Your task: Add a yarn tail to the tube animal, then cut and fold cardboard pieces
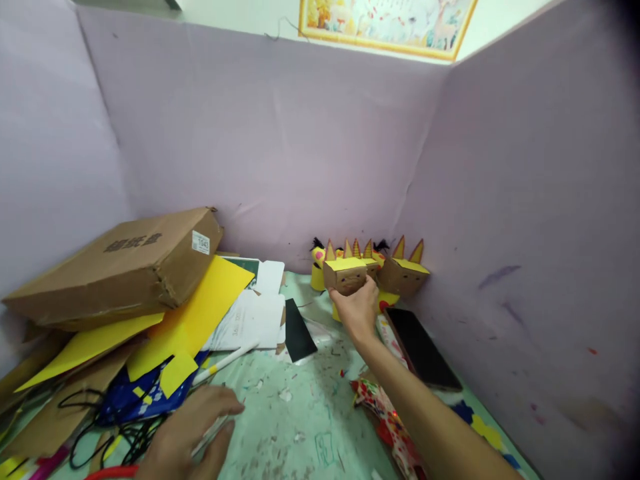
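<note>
My right hand (356, 308) reaches to the back of the table. Its thumb and fingers grip a small brown cardboard box figure (345, 277) with a yellow top and pointed ears. Another eared box figure (404, 275) stands just right of it, and a third is partly hidden behind. My left hand (193, 430) is low at the front left, thumb and fingers curled close together. A narrow pale thing shows between them, too blurred to name. Near that hand lie a white pen (227, 363) and tangled black cord (133, 433).
A large cardboard box (115, 257) rests on yellow sheets (200, 313) at left. White packaging (250, 320) and a black strip (299, 333) lie mid-table. At right are a phone (425, 350) and a flowered cloth item (385, 420). Lilac panels (270, 140) enclose the table.
</note>
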The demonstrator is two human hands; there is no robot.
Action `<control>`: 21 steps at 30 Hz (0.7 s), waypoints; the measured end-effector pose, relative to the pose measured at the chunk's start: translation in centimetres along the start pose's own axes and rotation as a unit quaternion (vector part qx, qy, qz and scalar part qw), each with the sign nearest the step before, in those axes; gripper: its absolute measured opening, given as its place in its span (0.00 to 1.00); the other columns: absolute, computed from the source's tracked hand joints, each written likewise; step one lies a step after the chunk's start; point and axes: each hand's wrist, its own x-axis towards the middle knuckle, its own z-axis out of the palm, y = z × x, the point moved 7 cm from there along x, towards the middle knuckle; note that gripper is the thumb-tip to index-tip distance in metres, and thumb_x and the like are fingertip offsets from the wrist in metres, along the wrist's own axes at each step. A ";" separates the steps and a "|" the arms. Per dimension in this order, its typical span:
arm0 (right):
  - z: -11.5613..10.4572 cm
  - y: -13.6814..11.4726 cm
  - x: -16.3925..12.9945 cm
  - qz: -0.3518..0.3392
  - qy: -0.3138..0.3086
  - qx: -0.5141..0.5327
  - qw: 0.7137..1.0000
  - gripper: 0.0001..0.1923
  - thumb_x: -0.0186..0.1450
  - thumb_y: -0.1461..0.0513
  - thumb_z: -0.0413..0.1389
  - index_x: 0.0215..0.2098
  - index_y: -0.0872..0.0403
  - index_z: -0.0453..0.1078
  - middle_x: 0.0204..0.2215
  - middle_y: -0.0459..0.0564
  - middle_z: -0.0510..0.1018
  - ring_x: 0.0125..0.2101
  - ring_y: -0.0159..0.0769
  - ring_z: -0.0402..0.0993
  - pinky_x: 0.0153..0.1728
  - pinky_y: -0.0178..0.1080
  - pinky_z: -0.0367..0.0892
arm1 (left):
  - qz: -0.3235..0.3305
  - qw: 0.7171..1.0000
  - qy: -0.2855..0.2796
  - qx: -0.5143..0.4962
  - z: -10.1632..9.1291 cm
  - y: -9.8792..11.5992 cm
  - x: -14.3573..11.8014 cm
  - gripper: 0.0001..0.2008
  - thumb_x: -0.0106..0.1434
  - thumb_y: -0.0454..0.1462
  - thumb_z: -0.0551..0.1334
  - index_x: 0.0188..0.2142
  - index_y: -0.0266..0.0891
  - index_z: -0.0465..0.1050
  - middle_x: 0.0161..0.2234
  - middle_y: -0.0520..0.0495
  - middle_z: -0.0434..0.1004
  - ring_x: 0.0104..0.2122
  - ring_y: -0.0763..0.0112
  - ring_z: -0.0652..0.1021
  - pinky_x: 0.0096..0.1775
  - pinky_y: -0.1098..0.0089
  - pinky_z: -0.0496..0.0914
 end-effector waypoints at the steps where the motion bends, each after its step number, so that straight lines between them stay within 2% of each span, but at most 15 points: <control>1: -0.4 -0.1 0.1 -0.003 -0.001 0.002 1.000 0.41 0.45 0.57 0.61 0.53 0.67 0.57 0.47 0.70 0.67 0.50 0.58 0.62 0.49 0.50 0.59 | 0.023 0.998 -0.057 0.011 0.6 0.8 2.2 0.08 0.60 0.36 0.54 0.35 0.44 0.71 0.35 0.49 0.77 0.36 0.68 0.77 0.38 0.73 0.72; 3: -1.3 -0.1 0.3 -0.005 -0.001 0.007 1.000 0.41 0.45 0.58 0.61 0.53 0.67 0.57 0.47 0.69 0.67 0.50 0.57 0.62 0.50 0.49 0.59 | 0.037 0.988 -0.129 0.079 2.5 1.9 7.2 0.13 0.61 0.32 0.50 0.34 0.40 0.72 0.34 0.46 0.77 0.36 0.67 0.76 0.39 0.70 0.71; 5: -2.3 -0.2 0.6 -0.002 -0.001 0.015 1.000 0.41 0.45 0.58 0.61 0.54 0.67 0.57 0.48 0.68 0.67 0.50 0.56 0.62 0.50 0.49 0.59 | 0.039 0.945 -0.230 0.229 6.3 1.7 11.9 0.13 0.59 0.29 0.51 0.33 0.37 0.74 0.35 0.43 0.76 0.40 0.62 0.75 0.42 0.65 0.69; 8: -3.8 -0.2 1.0 0.004 0.003 0.035 0.999 0.40 0.45 0.58 0.61 0.53 0.63 0.57 0.47 0.66 0.67 0.49 0.56 0.63 0.48 0.50 0.60 | 0.047 0.917 -0.263 0.296 11.8 0.4 17.8 0.08 0.59 0.31 0.56 0.33 0.31 0.74 0.40 0.37 0.74 0.46 0.54 0.71 0.49 0.54 0.64; 10: -4.8 -0.3 1.5 0.008 0.010 0.053 0.998 0.39 0.44 0.58 0.61 0.53 0.61 0.58 0.48 0.65 0.66 0.49 0.55 0.63 0.48 0.51 0.60 | 0.052 0.899 -0.289 0.325 15.0 -1.3 20.0 0.09 0.61 0.36 0.59 0.40 0.33 0.72 0.44 0.41 0.72 0.50 0.57 0.69 0.51 0.50 0.61; 12: -5.6 -0.3 2.0 0.010 0.018 0.069 0.997 0.40 0.44 0.57 0.61 0.53 0.61 0.57 0.49 0.64 0.66 0.50 0.55 0.62 0.49 0.52 0.59 | 0.051 0.883 -0.318 0.342 17.4 -3.1 21.2 0.14 0.63 0.40 0.58 0.46 0.36 0.68 0.48 0.43 0.69 0.49 0.60 0.70 0.49 0.51 0.64; 15: -6.3 -0.1 2.8 0.011 0.022 0.087 0.996 0.42 0.43 0.57 0.62 0.53 0.60 0.57 0.50 0.64 0.65 0.50 0.55 0.62 0.49 0.53 0.58 | 0.036 0.860 -0.359 0.362 19.0 -5.6 21.7 0.15 0.63 0.40 0.58 0.48 0.37 0.66 0.49 0.43 0.68 0.46 0.61 0.72 0.46 0.54 0.68; 21: -5.2 0.4 2.6 0.020 0.006 0.070 0.997 0.43 0.43 0.56 0.63 0.54 0.63 0.56 0.51 0.65 0.65 0.51 0.54 0.61 0.50 0.51 0.58 | -0.008 0.836 -0.393 0.384 18.1 -9.9 21.5 0.16 0.63 0.40 0.58 0.49 0.37 0.65 0.49 0.42 0.68 0.45 0.61 0.72 0.45 0.55 0.69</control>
